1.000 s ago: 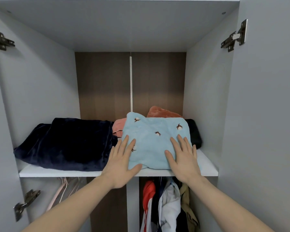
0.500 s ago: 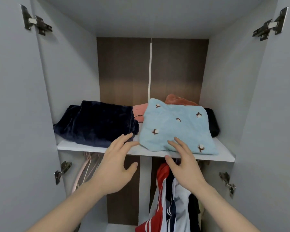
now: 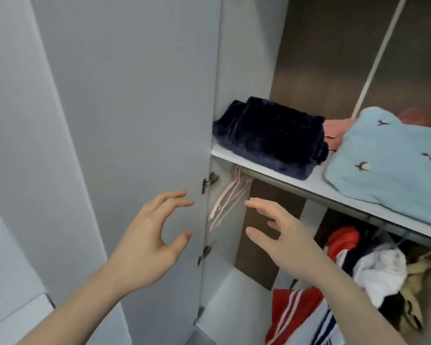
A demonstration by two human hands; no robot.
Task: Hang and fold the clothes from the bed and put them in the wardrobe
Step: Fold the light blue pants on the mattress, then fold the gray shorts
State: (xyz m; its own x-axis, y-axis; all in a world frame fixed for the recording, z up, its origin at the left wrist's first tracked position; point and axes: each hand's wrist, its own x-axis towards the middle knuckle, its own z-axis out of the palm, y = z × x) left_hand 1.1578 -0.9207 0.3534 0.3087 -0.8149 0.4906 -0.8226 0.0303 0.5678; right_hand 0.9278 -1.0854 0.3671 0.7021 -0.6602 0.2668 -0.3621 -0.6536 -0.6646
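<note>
— counted on the shelf (image 3: 279, 174)?
— three folded pieces seen clearly: one dark navy plush bundle (image 3: 271, 138) at the left, one pale blue fleecy piece (image 3: 393, 165) with small embroidered sprigs at the right, one pink piece (image 3: 335, 131) wedged between and behind. a reddish scrap beyond, too blurred to name.
— and below the shelf?
— a bunch of thin pink hangers (image 3: 228, 197) on the rail, empty, too close together to count. further right, hung clothes (image 3: 346, 277): red with white stripes, white, dark, tan, bunched and soft.
— hands?
— two, both bare. left hand (image 3: 152, 242) spread, fingers curved, gripping nothing, in front of the smooth grey wardrobe door (image 3: 125, 120). right hand (image 3: 284, 235) likewise spread and empty, just beside the hangers, not touching.
— hardware?
— four metal hinges (image 3: 209, 181) counted down the door edge.
— materials otherwise?
— flat matte grey panels, brown wood-grain back wall (image 3: 334, 58), one slim white strip running up it.
</note>
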